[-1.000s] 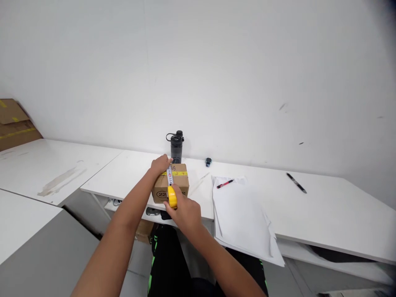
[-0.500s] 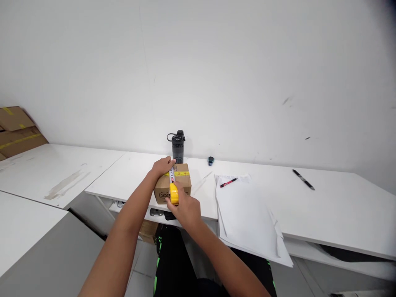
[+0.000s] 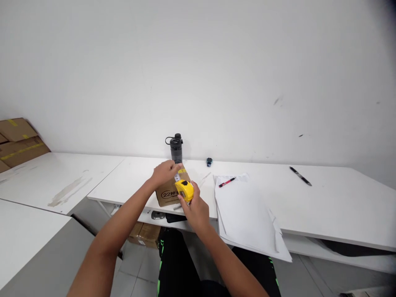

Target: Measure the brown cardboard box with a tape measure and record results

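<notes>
A small brown cardboard box (image 3: 167,194) with yellow tape and a printed "22" stands on the white table (image 3: 309,198) near its front edge. My left hand (image 3: 164,172) rests on the box's top, its fingers pinching the end of the tape blade. My right hand (image 3: 194,210) grips a yellow tape measure (image 3: 185,190) at the box's right corner. Only a short length of blade shows between the two hands.
A black water bottle (image 3: 176,148) stands behind the box by the wall. A small dark object (image 3: 209,161), a red pen (image 3: 227,182) on a stack of white paper (image 3: 247,214) and a black pen (image 3: 300,176) lie to the right. Flattened cardboard (image 3: 17,142) leans at far left.
The tape measure moved from the box's front face up to its right corner, and the blade between my hands got shorter. My left hand stayed on the box's top.
</notes>
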{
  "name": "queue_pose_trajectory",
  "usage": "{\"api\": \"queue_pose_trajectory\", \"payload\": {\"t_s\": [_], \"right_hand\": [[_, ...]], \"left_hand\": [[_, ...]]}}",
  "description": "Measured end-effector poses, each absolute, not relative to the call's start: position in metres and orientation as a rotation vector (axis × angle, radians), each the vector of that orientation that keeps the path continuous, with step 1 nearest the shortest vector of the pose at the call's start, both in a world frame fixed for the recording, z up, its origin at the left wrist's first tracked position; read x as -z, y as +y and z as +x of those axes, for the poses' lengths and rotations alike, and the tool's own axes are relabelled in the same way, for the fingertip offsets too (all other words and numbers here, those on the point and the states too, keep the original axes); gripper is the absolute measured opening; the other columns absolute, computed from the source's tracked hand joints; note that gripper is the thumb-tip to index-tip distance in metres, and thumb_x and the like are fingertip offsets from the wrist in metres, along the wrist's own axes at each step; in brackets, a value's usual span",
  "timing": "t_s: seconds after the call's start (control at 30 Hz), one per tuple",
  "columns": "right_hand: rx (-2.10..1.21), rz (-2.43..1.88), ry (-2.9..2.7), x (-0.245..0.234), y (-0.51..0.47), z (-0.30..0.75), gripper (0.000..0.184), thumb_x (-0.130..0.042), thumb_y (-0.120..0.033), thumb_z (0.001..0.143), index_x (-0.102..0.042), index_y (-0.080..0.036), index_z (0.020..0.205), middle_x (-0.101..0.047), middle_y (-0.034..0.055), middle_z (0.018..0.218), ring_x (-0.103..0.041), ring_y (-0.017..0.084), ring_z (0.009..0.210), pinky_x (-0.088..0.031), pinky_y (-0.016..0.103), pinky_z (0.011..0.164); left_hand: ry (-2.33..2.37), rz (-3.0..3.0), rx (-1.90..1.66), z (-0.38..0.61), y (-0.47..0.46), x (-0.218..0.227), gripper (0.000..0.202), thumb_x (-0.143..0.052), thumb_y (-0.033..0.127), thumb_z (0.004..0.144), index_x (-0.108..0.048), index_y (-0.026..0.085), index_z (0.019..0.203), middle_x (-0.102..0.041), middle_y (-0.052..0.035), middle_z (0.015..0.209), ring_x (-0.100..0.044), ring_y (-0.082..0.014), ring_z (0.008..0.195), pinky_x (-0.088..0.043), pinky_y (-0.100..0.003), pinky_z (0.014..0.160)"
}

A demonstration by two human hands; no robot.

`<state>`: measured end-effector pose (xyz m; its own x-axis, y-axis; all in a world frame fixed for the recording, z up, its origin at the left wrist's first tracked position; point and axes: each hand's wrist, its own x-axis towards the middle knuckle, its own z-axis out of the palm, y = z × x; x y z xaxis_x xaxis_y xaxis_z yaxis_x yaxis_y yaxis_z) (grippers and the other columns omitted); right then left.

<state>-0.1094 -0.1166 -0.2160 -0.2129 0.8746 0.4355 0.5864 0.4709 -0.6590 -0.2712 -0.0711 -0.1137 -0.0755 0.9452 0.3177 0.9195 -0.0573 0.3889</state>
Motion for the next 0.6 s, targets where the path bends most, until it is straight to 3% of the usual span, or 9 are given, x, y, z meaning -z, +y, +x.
{"api": "queue_pose_trajectory", "payload": {"t_s": [0.13, 0.23, 0.3, 0.4, 0.53, 0.6], "right_hand": [[-0.484, -1.196, -1.791, 0.229, -0.113, -0.098, 0.058, -0.046, -0.053, 0.09, -0.04, -0.015, 0.133, -0.07, 0.0132, 0.099, -0.069, 0.03, 0.083, -0.049, 0.036, 0.066], [-0.584, -1.186, -1.715, 0.234, -0.116, -0.09, 0.058, -0.05, -0.055, 0.086, -0.043, -0.015, 0.126, -0.07, 0.0136, 0.097, -0.069, 0.031, 0.084, -0.05, 0.037, 0.067], [-0.709, -1.174, -1.655, 0.235, -0.118, -0.084, 0.059, -0.053, -0.056, 0.083, -0.042, -0.016, 0.125, -0.07, 0.0123, 0.095, -0.068, 0.03, 0.084, -0.05, 0.037, 0.067], [-0.886, -1.128, -1.545, 0.236, -0.12, -0.075, 0.06, -0.059, -0.055, 0.08, -0.04, -0.018, 0.124, -0.069, 0.0092, 0.094, -0.067, 0.027, 0.082, -0.051, 0.035, 0.067], [-1.029, -0.976, -1.376, 0.234, -0.108, -0.069, 0.06, -0.065, -0.051, 0.077, -0.039, -0.021, 0.121, -0.064, 0.0063, 0.096, -0.065, 0.022, 0.085, -0.051, 0.034, 0.069], [-1.159, -0.844, -1.299, 0.226, -0.097, -0.074, 0.061, -0.068, -0.049, 0.076, -0.036, -0.022, 0.12, -0.062, 0.0039, 0.097, -0.064, 0.02, 0.081, -0.053, 0.033, 0.066]], "left_hand": [[1.838, 2.2, -0.756, -0.255, -0.089, 0.124, 0.05, -0.031, 0.059, 0.091, -0.06, 0.023, 0.074, -0.067, -0.0048, 0.081, -0.06, -0.0223, 0.076, -0.04, -0.032, 0.068], [1.922, 2.203, -0.76, -0.266, -0.087, 0.137, 0.047, -0.033, 0.056, 0.092, -0.065, 0.024, 0.104, -0.066, -0.0087, 0.114, -0.057, -0.0283, 0.11, -0.039, -0.037, 0.092], [2.102, 2.166, -0.703, -0.286, -0.084, 0.145, 0.053, -0.037, 0.057, 0.09, -0.056, 0.022, 0.126, -0.053, -0.0116, 0.137, -0.042, -0.0313, 0.13, -0.028, -0.043, 0.106], [2.161, 2.102, -0.68, -0.325, -0.09, 0.159, 0.066, -0.033, 0.058, 0.092, -0.041, 0.015, 0.141, -0.038, -0.0137, 0.15, -0.03, -0.0297, 0.14, -0.018, -0.046, 0.114], [2.019, 1.9, -1.132, -0.37, -0.123, 0.187, 0.069, -0.029, 0.061, 0.092, -0.037, 0.017, 0.145, -0.031, -0.0102, 0.154, -0.027, -0.0275, 0.142, -0.017, -0.045, 0.117], [1.908, 1.644, -1.446, -0.379, -0.14, 0.204, 0.069, -0.028, 0.063, 0.092, -0.04, 0.019, 0.143, -0.037, -0.0099, 0.151, -0.033, -0.0279, 0.139, -0.024, -0.046, 0.115]]}}
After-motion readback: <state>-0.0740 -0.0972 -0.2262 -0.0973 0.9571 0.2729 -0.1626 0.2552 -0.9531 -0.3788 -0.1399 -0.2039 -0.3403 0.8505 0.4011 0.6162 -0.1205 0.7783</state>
